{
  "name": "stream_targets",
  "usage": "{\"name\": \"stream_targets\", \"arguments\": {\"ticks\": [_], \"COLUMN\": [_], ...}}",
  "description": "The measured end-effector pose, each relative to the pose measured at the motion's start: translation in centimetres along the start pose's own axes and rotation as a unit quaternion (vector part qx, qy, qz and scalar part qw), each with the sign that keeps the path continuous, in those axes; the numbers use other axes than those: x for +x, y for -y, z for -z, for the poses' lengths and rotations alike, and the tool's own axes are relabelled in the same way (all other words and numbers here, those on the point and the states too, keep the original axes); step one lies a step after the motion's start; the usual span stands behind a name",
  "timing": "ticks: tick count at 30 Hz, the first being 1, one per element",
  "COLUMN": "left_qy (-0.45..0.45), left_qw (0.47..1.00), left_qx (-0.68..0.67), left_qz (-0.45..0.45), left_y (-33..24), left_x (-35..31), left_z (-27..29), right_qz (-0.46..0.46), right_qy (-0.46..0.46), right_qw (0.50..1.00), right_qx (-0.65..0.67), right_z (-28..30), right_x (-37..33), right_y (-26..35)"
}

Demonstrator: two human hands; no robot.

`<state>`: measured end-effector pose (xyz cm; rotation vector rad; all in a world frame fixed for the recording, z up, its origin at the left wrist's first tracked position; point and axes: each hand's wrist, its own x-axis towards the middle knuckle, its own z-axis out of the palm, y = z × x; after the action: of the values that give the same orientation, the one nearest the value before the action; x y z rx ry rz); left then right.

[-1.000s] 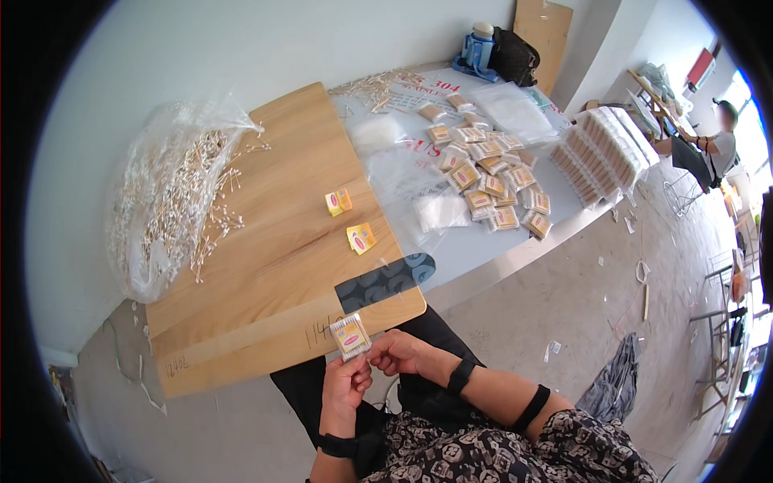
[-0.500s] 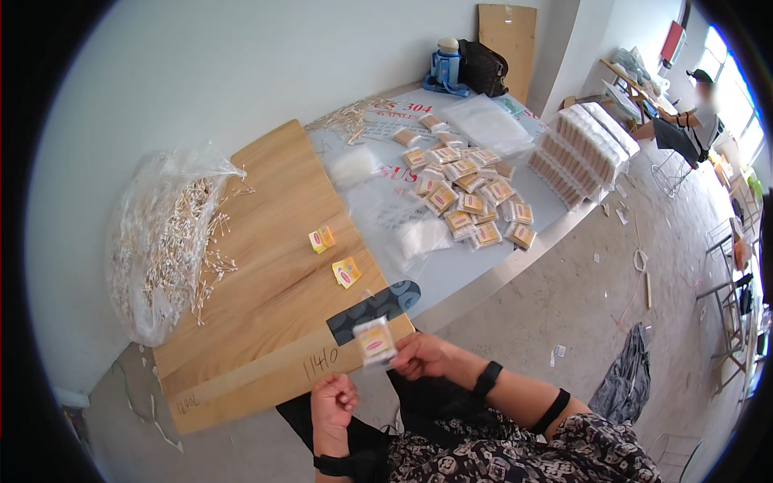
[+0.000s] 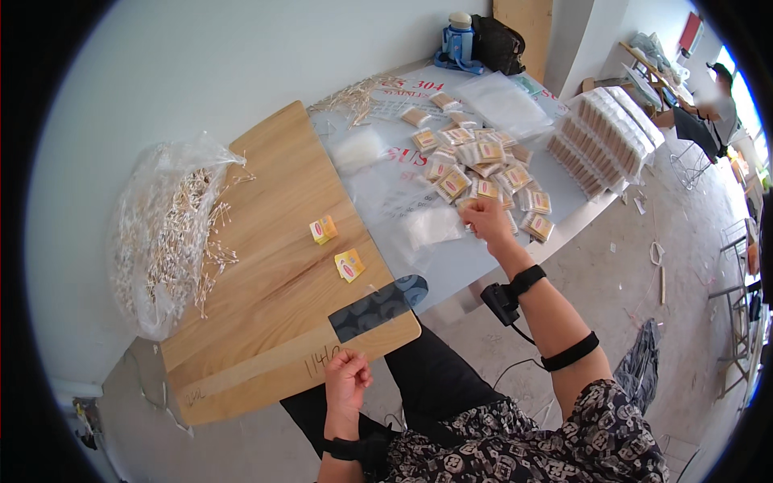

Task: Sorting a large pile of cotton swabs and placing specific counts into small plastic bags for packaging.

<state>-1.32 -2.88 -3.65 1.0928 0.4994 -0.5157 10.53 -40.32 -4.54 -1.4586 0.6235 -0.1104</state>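
Note:
My right hand (image 3: pixel 486 219) reaches out over the near edge of a pile of small clear packets (image 3: pixel 485 189) with yellow labels. Its fingers are closed and bent down beside the packets; whether they grip one is hidden. Close to my body, at the near edge of the wooden board (image 3: pixel 274 266), my left hand (image 3: pixel 348 374) is curled shut, with nothing seen in it. Beyond it on the board lie two small stacks of yellow printed cards, one nearer (image 3: pixel 349 265) and one farther (image 3: pixel 324 230).
A clear bag (image 3: pixel 165 241) spills cotton swabs onto the board's left. Thin clear bags (image 3: pixel 435 227) lie on the grey sheet-covered table. Stacked swab bundles (image 3: pixel 604 141) stand at right. A blue bottle (image 3: pixel 459 44) and black bag (image 3: pixel 498 44) stand behind. A person (image 3: pixel 708 117) sits far right.
My right hand has moved from the board's near edge, where it held a labelled packet, out to the pile. A packet now lies atop the pile. My left hand stays curled; the view has shifted slightly.

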Motion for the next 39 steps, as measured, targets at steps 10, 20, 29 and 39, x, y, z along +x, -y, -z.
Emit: {"name": "stream_targets", "arguments": {"ticks": [10,20,29,39], "left_qy": [-0.005,0.043,0.108,-0.019], "left_qw": [0.999,0.993,0.949,0.953], "left_qx": [0.049,0.109,0.220,0.140], "left_qz": [-0.003,-0.018,-0.199,-0.267], "left_y": [-0.3,-0.1,-3.8,-1.9], "left_x": [-0.9,-0.7,0.6,-0.7], "left_z": [-0.9,-1.6,-7.9,-7.3], "right_qz": [0.346,0.328,0.121,0.114], "right_qy": [-0.037,-0.068,0.128,0.222], "right_qw": [0.763,0.836,0.984,0.968], "right_qx": [-0.544,-0.435,0.002,-0.009], "right_z": [-6.8,-4.8,-7.5,-11.4], "right_x": [-3.0,-2.0,-12.5,-18.6], "right_y": [-4.1,-5.5,-0.9,-1.2]}}
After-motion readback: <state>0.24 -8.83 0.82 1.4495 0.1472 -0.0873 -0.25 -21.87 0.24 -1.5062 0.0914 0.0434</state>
